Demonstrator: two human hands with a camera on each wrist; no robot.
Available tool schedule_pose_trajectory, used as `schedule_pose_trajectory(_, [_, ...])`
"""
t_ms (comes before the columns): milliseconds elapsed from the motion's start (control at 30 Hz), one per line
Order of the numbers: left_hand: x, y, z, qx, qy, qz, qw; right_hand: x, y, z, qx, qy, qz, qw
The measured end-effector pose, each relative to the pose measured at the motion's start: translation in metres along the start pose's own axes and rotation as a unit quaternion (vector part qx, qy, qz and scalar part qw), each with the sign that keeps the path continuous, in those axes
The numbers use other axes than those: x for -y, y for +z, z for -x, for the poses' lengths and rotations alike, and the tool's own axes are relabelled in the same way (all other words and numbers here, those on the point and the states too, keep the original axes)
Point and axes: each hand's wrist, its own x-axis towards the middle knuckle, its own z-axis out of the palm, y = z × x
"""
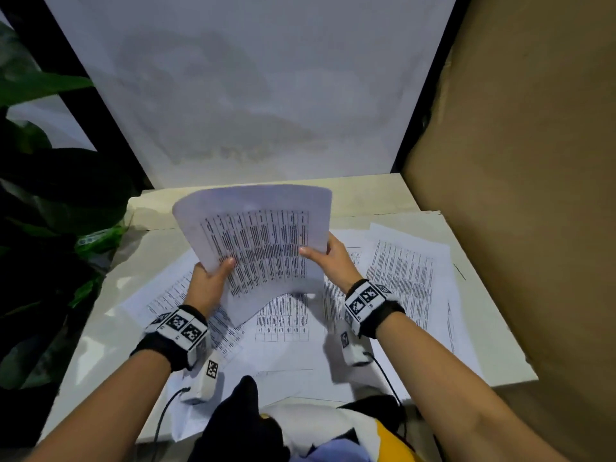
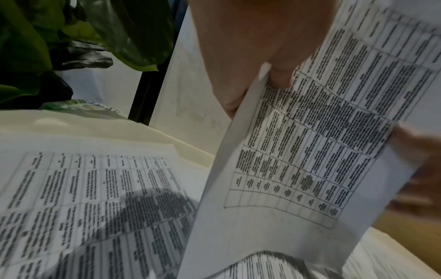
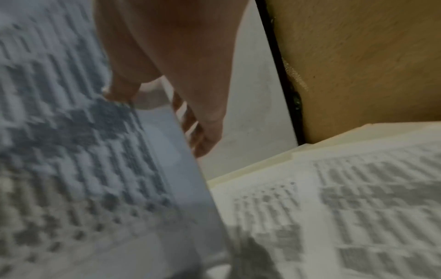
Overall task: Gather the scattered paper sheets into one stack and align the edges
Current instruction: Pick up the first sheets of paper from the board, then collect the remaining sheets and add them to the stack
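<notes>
I hold a printed sheet of paper (image 1: 263, 248) (image 2: 310, 151) (image 3: 83, 160) up above the table, bowed between both hands. My left hand (image 1: 213, 278) (image 2: 262, 56) pinches its left edge, thumb on the printed face. My right hand (image 1: 328, 258) (image 3: 167, 85) pinches its right edge the same way. Whether more than one sheet is in the grip I cannot tell. Several other printed sheets (image 1: 403, 278) (image 2: 83, 198) (image 3: 346, 217) lie scattered and overlapping on the cream table (image 1: 366, 195) beneath.
A white wall panel (image 1: 250, 95) rises behind the table. A brown cardboard wall (image 1: 516, 195) closes the right side. Green plant leaves (image 1: 50, 195) and a black post (image 1: 83, 95) stand at the left. Cables hang from the wrist cameras near the front edge.
</notes>
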Motion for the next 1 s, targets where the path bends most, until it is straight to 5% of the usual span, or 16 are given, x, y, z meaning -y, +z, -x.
schedule_pose_trajectory(167, [0.0, -0.005, -0.022, -0.042, -0.004, 0.001, 0.999, -0.058, -0.069, 0.009, -0.169, 0.126, 0.13, 0.969])
schedule_pose_trajectory(300, [0.011, -0.001, -0.023, -0.008, -0.002, -0.051, 0.999, -0.102, -0.129, 0.031, -0.207, 0.359, 0.31, 0.856])
schedule_pose_trajectory(367, [0.016, 0.0, -0.024, 0.0, -0.003, -0.068, 0.998, -0.114, -0.147, 0.044, -0.209, 0.42, 0.35, 0.811])
schedule_pose_trajectory(700, [0.02, 0.003, -0.023, 0.011, -0.017, -0.081, 0.997, -0.131, -0.154, 0.064, -0.242, 0.476, 0.363, 0.764])
schedule_pose_trajectory(900, [0.022, 0.001, -0.022, 0.022, -0.024, -0.091, 0.995, -0.135, -0.164, 0.058, -0.254, 0.467, 0.337, 0.777])
schedule_pose_trajectory(1000, [0.02, 0.001, -0.019, 0.019, -0.027, -0.092, 0.995, -0.131, -0.165, 0.06, -0.235, 0.478, 0.386, 0.753])
